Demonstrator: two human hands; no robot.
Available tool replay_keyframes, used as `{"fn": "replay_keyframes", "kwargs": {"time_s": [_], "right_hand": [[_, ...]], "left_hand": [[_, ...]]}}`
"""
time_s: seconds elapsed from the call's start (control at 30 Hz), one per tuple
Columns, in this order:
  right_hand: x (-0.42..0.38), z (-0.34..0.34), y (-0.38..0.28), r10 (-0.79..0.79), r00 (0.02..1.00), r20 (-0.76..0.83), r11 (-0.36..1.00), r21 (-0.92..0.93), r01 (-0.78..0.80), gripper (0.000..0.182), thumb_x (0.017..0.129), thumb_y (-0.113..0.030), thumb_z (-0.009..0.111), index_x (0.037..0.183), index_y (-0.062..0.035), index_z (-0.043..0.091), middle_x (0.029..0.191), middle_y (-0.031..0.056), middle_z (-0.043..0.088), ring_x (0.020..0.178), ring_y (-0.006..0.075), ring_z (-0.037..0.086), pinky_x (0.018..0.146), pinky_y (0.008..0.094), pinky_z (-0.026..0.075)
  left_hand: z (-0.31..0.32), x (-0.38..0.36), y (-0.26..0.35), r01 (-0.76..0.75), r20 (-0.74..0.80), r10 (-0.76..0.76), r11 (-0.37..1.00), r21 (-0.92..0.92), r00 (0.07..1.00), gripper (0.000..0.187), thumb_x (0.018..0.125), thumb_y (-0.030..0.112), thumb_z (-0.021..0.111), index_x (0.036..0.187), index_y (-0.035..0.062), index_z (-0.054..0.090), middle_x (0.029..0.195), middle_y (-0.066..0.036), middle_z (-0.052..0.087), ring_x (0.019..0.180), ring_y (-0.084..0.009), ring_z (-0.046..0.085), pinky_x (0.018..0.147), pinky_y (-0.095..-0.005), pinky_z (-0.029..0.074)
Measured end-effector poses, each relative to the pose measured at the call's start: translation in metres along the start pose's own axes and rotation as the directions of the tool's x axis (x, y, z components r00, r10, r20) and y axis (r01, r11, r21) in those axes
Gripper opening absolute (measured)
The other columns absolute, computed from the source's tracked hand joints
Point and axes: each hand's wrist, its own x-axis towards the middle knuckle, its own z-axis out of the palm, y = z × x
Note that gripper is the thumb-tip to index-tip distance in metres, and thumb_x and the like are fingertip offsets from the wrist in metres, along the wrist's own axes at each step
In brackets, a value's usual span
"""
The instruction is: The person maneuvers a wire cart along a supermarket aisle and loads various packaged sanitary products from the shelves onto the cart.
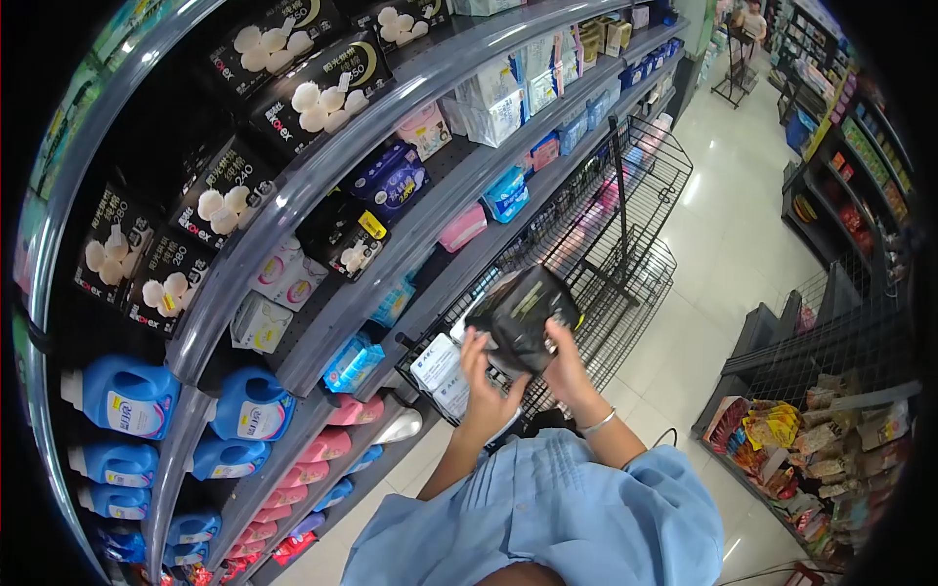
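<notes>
In front of my chest is a black plastic-wrapped pack (532, 305), which looks like sanitary pads, held between both hands. My left hand (486, 391) grips its near left side, fingers curled against the wrapper. On the near right side, my right hand (569, 369) is closed around the edge, with a bracelet at the wrist. The pack is tilted, and its printing is too small to read. Beneath it stands a black wire rack cart (635, 210). White packs (440, 363) marked ABC lie at the cart's near left end.
Shelves at left hold black Kotex packs (318, 98), a purple pack (391, 176), a blue pack (353, 363) and blue detergent bottles (127, 396). Bagged snacks (782, 430) fill a rack at right. A tiled aisle (718, 186) runs away, with another person (752, 24) far off.
</notes>
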Motion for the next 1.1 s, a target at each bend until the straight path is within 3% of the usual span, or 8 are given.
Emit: {"fn": "replay_keyframes", "kwargs": {"time_s": [0.1,0.27,0.4,0.53,0.67,0.87,0.97,1.1], "right_hand": [[0.030,-0.028,-0.017,-0.212,0.970,-0.122,0.955,-0.238,0.178,0.057,0.088,-0.029,0.059,0.132,-0.0060,0.031,0.127,0.0069,0.046,0.112,0.0204,0.049,0.087,0.0370,0.046],[0.112,-0.085,-0.012,-0.274,0.897,-0.347,0.866,-0.494,0.074,0.091,0.072,-0.040,0.073,0.133,0.0002,0.019,0.123,0.0170,0.039,0.110,0.0239,0.045,0.087,0.0327,0.042],[0.161,-0.115,0.022,-0.292,0.833,-0.469,0.847,-0.532,-0.003,0.091,0.066,-0.040,0.078,0.128,-0.0062,0.021,0.113,0.0164,0.042,0.096,0.0219,0.053,0.069,0.0341,0.051],[0.159,-0.101,0.024,-0.230,0.863,-0.449,0.827,-0.558,-0.070,0.100,0.060,-0.048,0.080,0.129,0.0006,0.025,0.125,0.0231,0.034,0.115,0.0298,0.039,0.097,0.0367,0.035],[0.148,-0.078,0.010,-0.187,0.828,-0.529,0.768,-0.604,-0.213,0.102,0.061,-0.049,0.079,0.133,-0.0035,0.023,0.127,0.0229,0.024,0.113,0.0339,0.040,0.092,0.0398,0.041],[0.140,-0.077,-0.002,-0.018,0.916,-0.401,0.843,-0.499,-0.202,0.096,0.067,-0.047,0.076,0.136,-0.0051,0.025,0.126,0.0236,0.025,0.113,0.0340,0.041,0.087,0.0381,0.046],[0.171,-0.121,0.027,-0.116,0.922,-0.370,0.769,-0.620,-0.152,0.079,0.074,-0.044,0.072,0.132,-0.0089,0.032,0.106,0.0125,0.047,0.077,0.0161,0.055,0.053,0.0311,0.047],[0.172,-0.113,0.029,-0.082,0.928,-0.363,0.776,-0.607,-0.169,0.100,0.071,-0.052,0.071,0.140,-0.0019,0.020,0.130,0.0261,0.023,0.117,0.0347,0.039,0.090,0.0379,0.044]], "left_hand": [[-0.004,0.000,0.009,0.064,0.168,-0.083,0.991,0.116,0.982,0.095,0.073,0.003,0.070,0.142,0.0060,0.004,0.142,-0.023,0.017,0.132,-0.0427,0.021,0.106,-0.0481,0.025],[-0.019,0.005,0.005,0.304,0.122,-0.326,0.938,0.166,0.938,0.064,0.076,0.013,0.068,0.130,-0.0034,0.037,0.135,-0.024,0.034,0.130,-0.0396,0.027,0.105,-0.0536,0.023],[-0.008,0.009,-0.020,0.043,0.416,-0.249,0.894,0.445,0.875,0.065,0.073,0.027,0.071,0.128,0.0028,0.045,0.142,-0.016,0.031,0.133,-0.0395,0.023,0.109,-0.0534,0.015],[0.022,0.024,-0.039,-0.099,0.596,-0.202,0.897,0.432,0.777,0.078,0.067,0.037,0.075,0.131,0.0056,0.044,0.144,-0.018,0.027,0.133,-0.0424,0.019,0.108,-0.0590,0.008],[0.040,0.029,-0.071,-0.077,0.613,-0.343,0.829,0.554,0.712,0.096,0.057,0.056,0.074,0.133,0.0082,0.041,0.143,-0.024,0.022,0.133,-0.0479,0.011,0.102,-0.0682,0.001],[0.031,0.038,-0.071,-0.046,0.704,-0.397,0.853,0.520,0.589,0.091,0.057,0.054,0.073,0.133,0.0150,0.041,0.140,-0.019,0.029,0.134,-0.0464,0.013,0.101,-0.0692,0.010],[0.023,0.035,-0.074,-0.098,0.745,-0.285,0.901,0.423,0.603,0.089,0.056,0.052,0.073,0.132,0.0163,0.042,0.139,-0.017,0.032,0.134,-0.0447,0.014,0.101,-0.0682,0.013],[0.019,0.036,-0.076,-0.101,0.737,-0.273,0.902,0.419,0.618,0.090,0.056,0.050,0.073,0.133,0.0170,0.042,0.139,-0.017,0.032,0.134,-0.0434,0.015,0.103,-0.0667,0.013]]}}
